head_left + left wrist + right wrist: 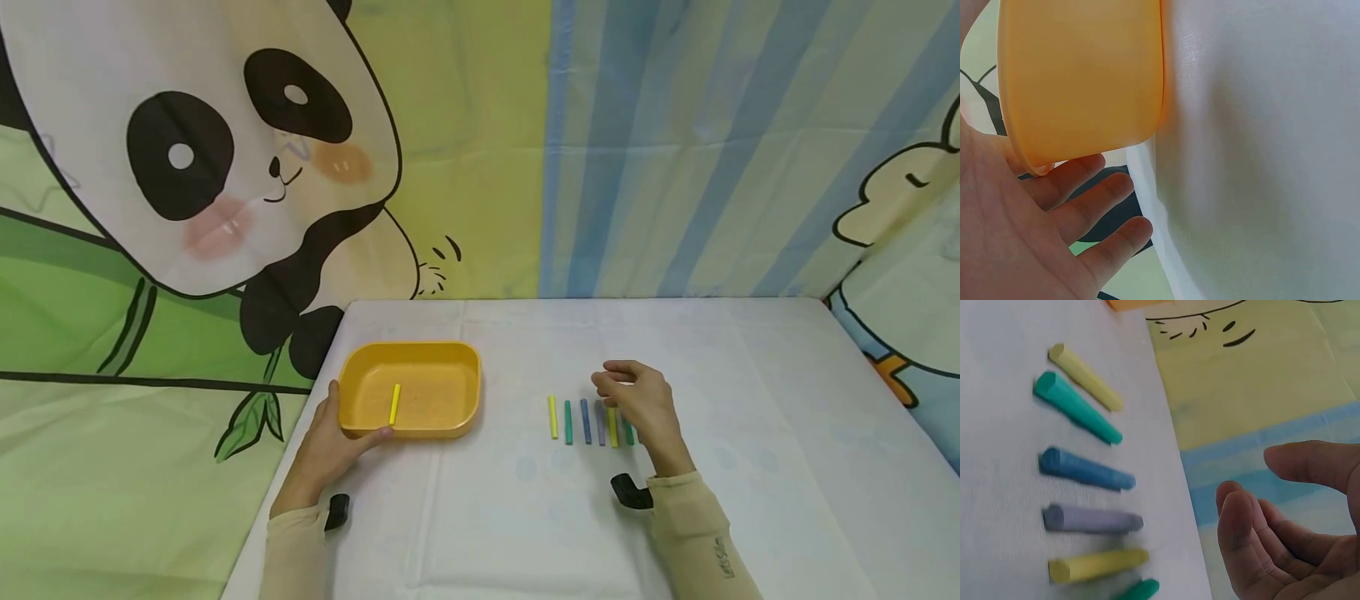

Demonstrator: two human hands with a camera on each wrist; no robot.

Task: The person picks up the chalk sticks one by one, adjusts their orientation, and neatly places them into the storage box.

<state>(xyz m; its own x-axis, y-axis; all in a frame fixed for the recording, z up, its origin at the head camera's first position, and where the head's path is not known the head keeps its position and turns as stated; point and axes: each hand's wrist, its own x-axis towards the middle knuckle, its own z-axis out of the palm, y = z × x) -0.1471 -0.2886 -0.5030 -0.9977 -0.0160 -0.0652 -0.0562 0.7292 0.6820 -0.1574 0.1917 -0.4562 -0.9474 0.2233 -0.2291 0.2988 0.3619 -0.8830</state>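
Observation:
An orange tray (450,367) sits at the table's left with one yellow stick (394,404) inside. My left hand (341,429) rests against the tray's near left corner, thumb along the front wall. In the left wrist view the fingers (1094,206) lie straight below the tray's wall (1085,75). Right of the tray lies a row of sticks: yellow (552,417), green (567,422), blue (585,421), purple (600,422), then a yellow and a green one partly under my right hand (615,385). That hand (1272,487) hovers over the row, fingers loosely curled, holding nothing.
The white table (750,433) ends at a left edge (300,450) close to my left hand. A cartoon cloth backdrop (480,150) hangs behind the table's far edge. A black camera mount (630,492) sits on my right wrist.

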